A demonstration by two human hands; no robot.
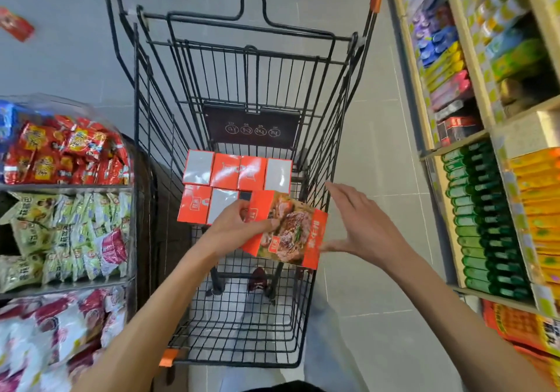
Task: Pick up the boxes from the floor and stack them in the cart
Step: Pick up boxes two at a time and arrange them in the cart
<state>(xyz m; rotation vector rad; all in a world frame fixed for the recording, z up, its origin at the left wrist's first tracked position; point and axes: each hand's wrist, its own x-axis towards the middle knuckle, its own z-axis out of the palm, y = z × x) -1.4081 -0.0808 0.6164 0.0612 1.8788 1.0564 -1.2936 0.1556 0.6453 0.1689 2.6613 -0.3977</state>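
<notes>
So this is mid-stacking, I'd say. The left hand point(233, 228) has a firm grip on an orange box with a steak photo point(288, 228), thumb on top and fingers underneath, holding it tilted over the wire cart point(242, 355). The right hand point(363, 225) is open with fingers spread, its thumb just touching the box's right end; it's steadying, not grasping.

Down in the basket there are already two rows of stacked boxes point(236, 173), standing on end, packed side by side toward the far part of the cart. The nearer row has a gap at its right end, right under the held box, so that looks like the target slot.

Next move probably calls for turning the box upright to match the others and sliding it down snug next to its neighbours. There's at least one more red box on the floor point(16, 27) far left, so the job isn't finished.
</notes>
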